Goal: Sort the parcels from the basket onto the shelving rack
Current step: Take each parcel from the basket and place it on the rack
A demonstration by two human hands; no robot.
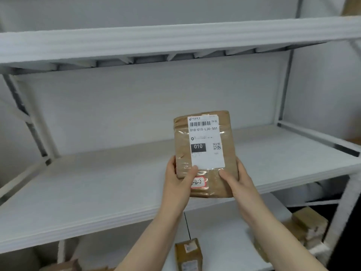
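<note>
I hold a flat brown parcel (205,151) upright in front of the white shelving rack (97,184), its white shipping label marked "010" facing me. A small red-edged sticker with handwriting sits below that label. My left hand (179,178) grips the parcel's lower left edge, thumb across the front. My right hand (236,180) grips the lower right edge, thumb on the front too. The parcel hovers above the front of the middle shelf board, not resting on it.
The upper shelf (175,40) runs overhead. On the lower shelf lie brown parcels: one small box (188,253) below my arms and a pile (306,225) at the right. More cardboard (64,266) shows at the bottom left. Rack uprights (340,222) stand right and left.
</note>
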